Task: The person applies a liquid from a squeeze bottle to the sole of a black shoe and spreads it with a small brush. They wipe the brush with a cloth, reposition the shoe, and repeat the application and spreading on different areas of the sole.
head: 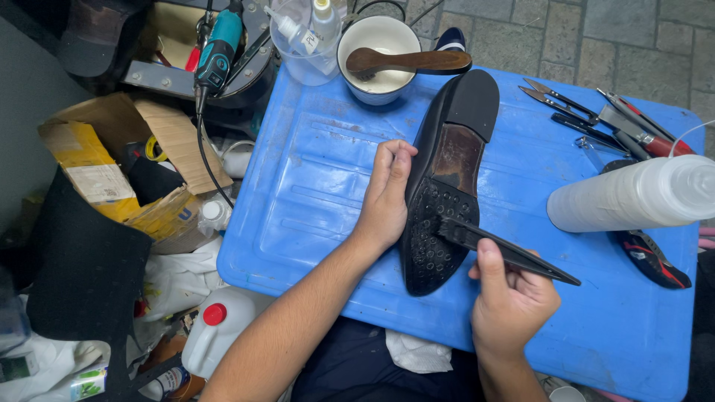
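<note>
Right hand (512, 301) grips a black brush (506, 253) on the studded sole of a black shoe (445, 186); left hand (385, 201) clasps its side, mid-desk (313, 186).

A shoe (445, 186) lies sole up on the table (313, 193), between the left hand (385, 199) and right hand (510, 301). Far of it stands a bowl (376, 59); right lie tools (596, 119) and a bottle (633, 195); left, a box (119, 164).

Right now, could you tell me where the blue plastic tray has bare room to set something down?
The blue plastic tray is bare left of the left hand, and again along its near right edge, beyond the right hand. The far right is crowded with metal pliers and cutters and a white plastic bottle.
</note>
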